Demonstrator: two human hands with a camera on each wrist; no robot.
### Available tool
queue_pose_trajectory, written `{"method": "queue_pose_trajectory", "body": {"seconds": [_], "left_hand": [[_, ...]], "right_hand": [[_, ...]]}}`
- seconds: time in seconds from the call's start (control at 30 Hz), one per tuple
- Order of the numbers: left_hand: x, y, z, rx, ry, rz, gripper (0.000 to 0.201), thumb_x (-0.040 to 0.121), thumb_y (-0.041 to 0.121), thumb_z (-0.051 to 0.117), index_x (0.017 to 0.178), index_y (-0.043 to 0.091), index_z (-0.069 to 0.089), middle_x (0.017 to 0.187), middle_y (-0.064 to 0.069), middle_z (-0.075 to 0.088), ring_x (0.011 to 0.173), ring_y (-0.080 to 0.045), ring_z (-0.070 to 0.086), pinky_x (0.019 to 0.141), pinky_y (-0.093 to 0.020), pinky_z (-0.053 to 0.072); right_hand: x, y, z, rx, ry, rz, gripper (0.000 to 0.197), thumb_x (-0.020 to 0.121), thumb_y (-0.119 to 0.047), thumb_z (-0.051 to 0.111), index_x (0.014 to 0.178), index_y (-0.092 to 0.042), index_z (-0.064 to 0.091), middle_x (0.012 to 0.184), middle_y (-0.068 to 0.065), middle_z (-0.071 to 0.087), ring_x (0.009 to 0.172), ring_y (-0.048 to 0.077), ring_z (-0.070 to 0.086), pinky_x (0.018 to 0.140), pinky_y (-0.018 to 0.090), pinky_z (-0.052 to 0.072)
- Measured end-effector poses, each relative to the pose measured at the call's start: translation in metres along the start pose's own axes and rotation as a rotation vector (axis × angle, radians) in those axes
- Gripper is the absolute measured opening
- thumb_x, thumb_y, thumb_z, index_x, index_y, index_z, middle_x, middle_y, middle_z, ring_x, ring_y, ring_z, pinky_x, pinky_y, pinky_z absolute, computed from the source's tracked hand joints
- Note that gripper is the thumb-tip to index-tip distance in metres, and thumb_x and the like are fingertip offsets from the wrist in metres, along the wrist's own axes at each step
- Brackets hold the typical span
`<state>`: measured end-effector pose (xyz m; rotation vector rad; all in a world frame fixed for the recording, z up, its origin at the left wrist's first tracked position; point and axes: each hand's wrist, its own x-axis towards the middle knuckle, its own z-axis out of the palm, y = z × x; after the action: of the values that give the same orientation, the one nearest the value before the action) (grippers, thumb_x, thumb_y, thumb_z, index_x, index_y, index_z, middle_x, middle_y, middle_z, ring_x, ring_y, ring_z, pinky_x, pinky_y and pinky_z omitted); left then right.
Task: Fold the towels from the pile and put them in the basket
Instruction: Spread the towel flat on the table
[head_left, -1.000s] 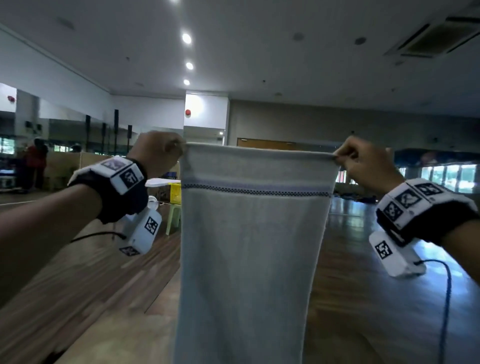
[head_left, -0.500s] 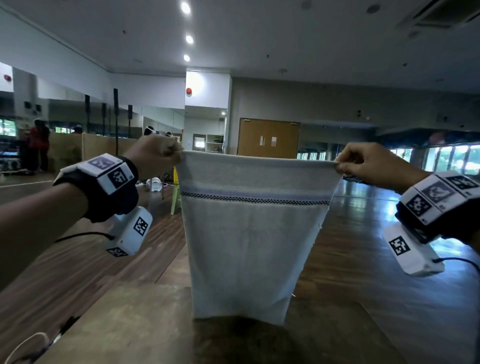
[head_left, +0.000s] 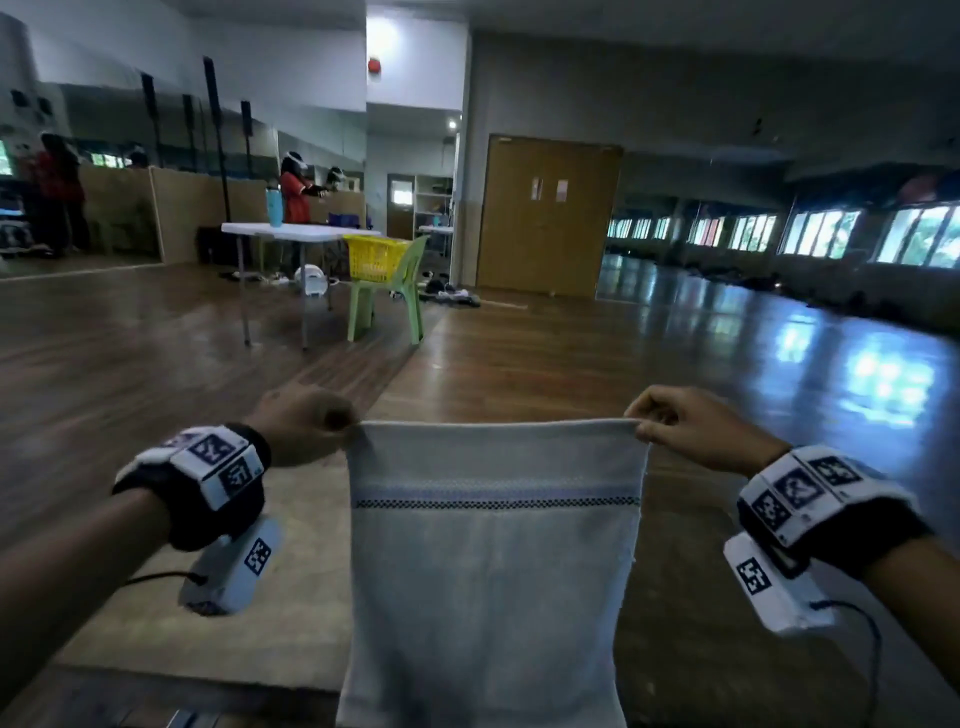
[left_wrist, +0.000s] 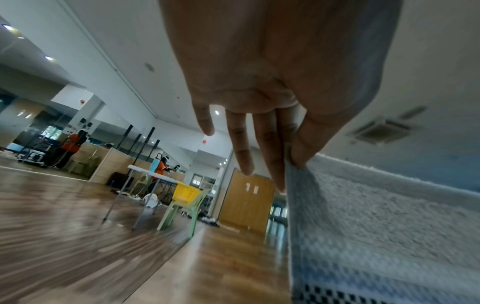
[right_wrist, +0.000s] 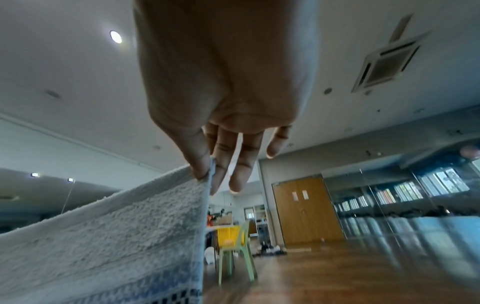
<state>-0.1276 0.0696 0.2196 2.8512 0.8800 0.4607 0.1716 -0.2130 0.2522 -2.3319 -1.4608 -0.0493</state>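
A pale grey towel (head_left: 493, 561) with a blue band and a dark checked stripe hangs flat in front of me, stretched between both hands. My left hand (head_left: 311, 431) pinches its top left corner, thumb against fingers (left_wrist: 291, 164), with the other fingers straight. My right hand (head_left: 680, 428) pinches the top right corner (right_wrist: 207, 174) the same way. The towel's lower part drops out of the head view over a brown table (head_left: 218, 644). A yellow basket (head_left: 375, 257) sits far off on a green chair (head_left: 387, 306). No pile of towels is in view.
A white folding table (head_left: 291, 234) with a blue bottle stands beside the chair. People stand far back on the left by a mirrored wall. Wooden doors (head_left: 545, 218) are at the back, and shiny wooden floor spreads all round.
Both hands came down from face height to chest height with the towel still stretched between them. The head view tilted down, so the far room shows above the towel.
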Motion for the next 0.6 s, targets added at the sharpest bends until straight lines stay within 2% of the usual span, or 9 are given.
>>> {"method": "queue_pose_trajectory", "body": {"seconds": [0.07,0.1,0.17,0.27,0.37,0.43,0.5,0.6], "left_hand": [[-0.015,-0.008,0.048,0.055,-0.148,-0.004,0.016,0.087,0.026,0.054,0.091,0.022,0.069,0.092,0.003,0.07,0.087,-0.019,0.063,0.08,-0.036,0.051],[-0.021,-0.011,0.072,0.067,-0.196,-0.006,0.017,0.087,0.027,0.053,0.093,0.024,0.069,0.095,0.005,0.071,0.089,-0.017,0.063,0.082,-0.034,0.051],[-0.031,-0.018,0.116,0.095,-0.251,-0.018,0.019,0.086,0.032,0.053,0.097,0.028,0.069,0.098,0.01,0.07,0.093,-0.014,0.063,0.085,-0.032,0.048],[-0.034,-0.026,0.17,0.098,-0.294,-0.05,0.02,0.085,0.035,0.053,0.098,0.032,0.067,0.102,0.011,0.07,0.098,-0.014,0.063,0.085,-0.031,0.047],[-0.025,-0.031,0.207,0.06,-0.29,-0.082,0.019,0.084,0.03,0.053,0.096,0.028,0.068,0.101,0.007,0.071,0.099,-0.019,0.062,0.082,-0.03,0.047],[-0.015,-0.032,0.22,0.048,-0.271,-0.09,0.02,0.083,0.027,0.054,0.098,0.031,0.067,0.104,0.006,0.069,0.102,-0.021,0.061,0.082,-0.031,0.045],[0.0,-0.031,0.225,0.055,-0.234,-0.095,0.021,0.083,0.027,0.054,0.101,0.033,0.065,0.108,0.006,0.068,0.105,-0.022,0.06,0.086,-0.032,0.044],[0.022,-0.035,0.224,0.013,-0.145,-0.125,0.019,0.084,0.027,0.056,0.1,0.029,0.066,0.105,0.003,0.07,0.101,-0.024,0.062,0.088,-0.036,0.046]], "right_hand": [[-0.009,0.018,0.05,-0.004,-0.102,0.043,0.015,0.082,-0.03,0.064,0.077,-0.043,0.058,0.083,-0.02,0.065,0.083,0.006,0.062,0.087,0.047,0.049],[-0.016,0.025,0.073,-0.005,-0.146,0.068,0.018,0.082,-0.029,0.064,0.073,-0.043,0.057,0.081,-0.021,0.064,0.082,0.005,0.062,0.087,0.043,0.048],[-0.028,0.036,0.114,-0.013,-0.22,0.13,0.021,0.083,-0.026,0.063,0.071,-0.041,0.054,0.079,-0.021,0.062,0.082,0.004,0.06,0.086,0.033,0.046],[-0.036,0.054,0.163,-0.024,-0.25,0.218,0.022,0.082,-0.028,0.061,0.068,-0.042,0.053,0.082,-0.019,0.064,0.086,0.005,0.061,0.09,0.035,0.047],[-0.029,0.068,0.194,0.009,-0.227,0.282,0.02,0.084,-0.027,0.058,0.069,-0.041,0.053,0.086,-0.015,0.065,0.093,0.011,0.062,0.093,0.037,0.043],[-0.021,0.076,0.21,0.023,-0.176,0.313,0.017,0.085,-0.027,0.057,0.073,-0.039,0.054,0.086,-0.013,0.064,0.093,0.013,0.061,0.096,0.039,0.041],[-0.01,0.084,0.224,0.055,-0.136,0.334,0.018,0.085,-0.026,0.057,0.072,-0.038,0.054,0.083,-0.012,0.064,0.09,0.014,0.061,0.096,0.042,0.042],[0.01,0.092,0.235,0.07,-0.113,0.339,0.015,0.085,-0.027,0.057,0.074,-0.036,0.055,0.082,-0.01,0.063,0.09,0.017,0.061,0.095,0.044,0.043]]}}
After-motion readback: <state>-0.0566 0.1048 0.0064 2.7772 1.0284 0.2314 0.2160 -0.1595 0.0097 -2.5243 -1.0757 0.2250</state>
